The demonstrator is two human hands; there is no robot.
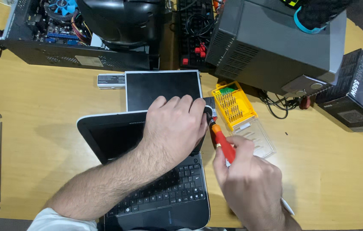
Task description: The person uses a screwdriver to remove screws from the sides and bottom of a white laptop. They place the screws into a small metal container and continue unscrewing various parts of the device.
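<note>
Wooden desk (40,111), laptop (117,141) (glossy black)

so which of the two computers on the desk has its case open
The desktop tower at the far left lies with its side off, fan and boards showing. The small laptop under the left hand shows only keyboard and screen bezel.

1 laptop (147,188), 1 screwdriver (223,143), 2 hands (175,126)
</note>
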